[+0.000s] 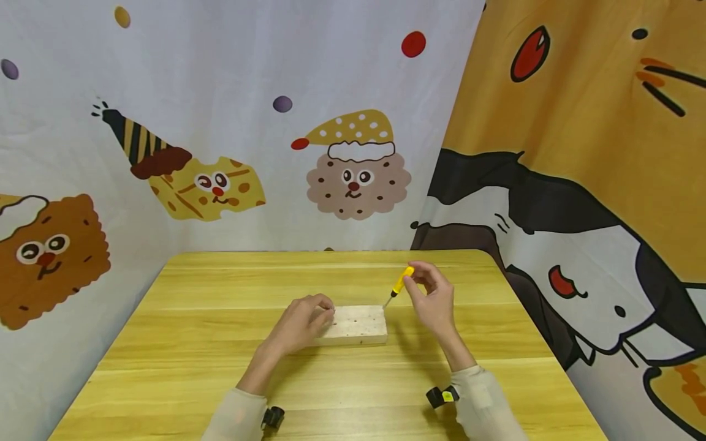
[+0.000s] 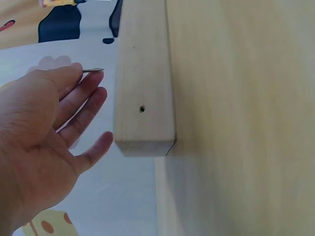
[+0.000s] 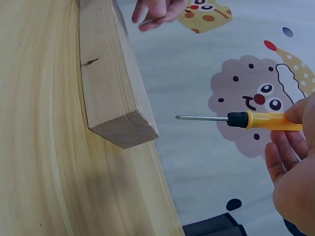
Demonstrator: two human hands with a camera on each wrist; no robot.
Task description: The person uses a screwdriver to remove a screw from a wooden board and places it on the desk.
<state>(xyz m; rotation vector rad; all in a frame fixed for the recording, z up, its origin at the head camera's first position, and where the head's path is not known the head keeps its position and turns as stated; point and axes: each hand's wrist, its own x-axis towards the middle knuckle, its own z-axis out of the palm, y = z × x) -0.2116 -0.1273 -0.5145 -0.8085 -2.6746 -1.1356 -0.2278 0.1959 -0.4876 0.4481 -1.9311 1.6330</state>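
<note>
A pale wooden block (image 1: pixel 358 324) with small dark holes in its top lies on the table. My left hand (image 1: pixel 300 324) is at the block's left end and pinches a small pointed metal screw (image 2: pixel 93 70) between thumb and fingertip; its head is hidden. The other left fingers are spread, beside the block in the left wrist view. My right hand (image 1: pixel 436 300) holds a screwdriver (image 1: pixel 402 282) by its yellow handle with black collar. Its cross-shaped steel tip (image 3: pixel 178 117) points down toward the block's far right corner and stands apart from the wood in the right wrist view.
The wooden table (image 1: pixel 220 367) has its far edge against a white curtain (image 1: pixel 220 73) printed with cartoon food. An orange curtain (image 1: pixel 579 122) with a cartoon animal hangs on the right. A black wrist camera (image 1: pixel 273 418) sits on the left cuff, another (image 1: pixel 441 397) on the right.
</note>
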